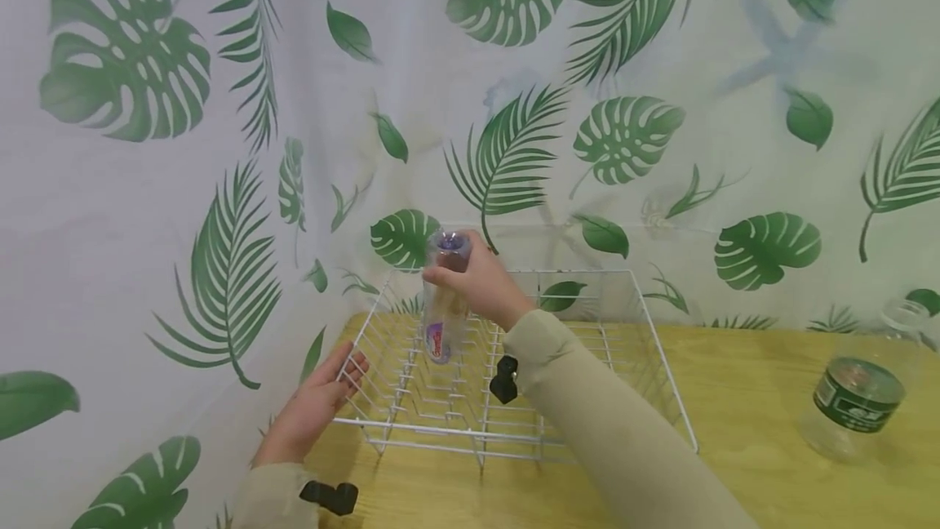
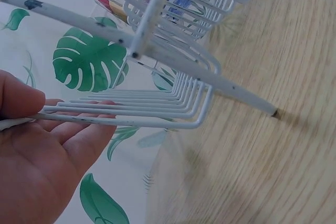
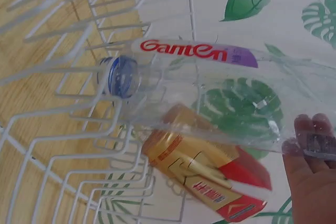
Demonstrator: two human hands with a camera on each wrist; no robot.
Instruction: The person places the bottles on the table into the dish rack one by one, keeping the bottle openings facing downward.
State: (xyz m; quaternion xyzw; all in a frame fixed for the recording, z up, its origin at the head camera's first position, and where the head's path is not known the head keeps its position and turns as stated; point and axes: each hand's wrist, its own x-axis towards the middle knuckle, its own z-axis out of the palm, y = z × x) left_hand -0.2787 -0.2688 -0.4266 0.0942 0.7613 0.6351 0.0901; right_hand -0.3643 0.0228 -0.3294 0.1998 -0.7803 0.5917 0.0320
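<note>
A clear plastic bottle (image 1: 445, 308) with a red "Ganten" label is gripped near its base by my right hand (image 1: 486, 280). It points cap down over the white wire rack (image 1: 665, 366). In the right wrist view its blue cap (image 3: 119, 77) is among the wire prongs. Beside the bottle there, a gold and red carton (image 3: 210, 166) lies tilted. My left hand (image 1: 316, 398) is at the rack's left side. The left wrist view shows that thumb and fingers (image 2: 89, 140) pinching a side wire.
A clear wide jar (image 1: 855, 398) with a green label stands on the wooden table (image 1: 742, 398), right of the rack. A white leaf-print curtain (image 1: 411, 104) hangs behind and to the left. Black camera mounts (image 1: 329, 498) are on both wrists.
</note>
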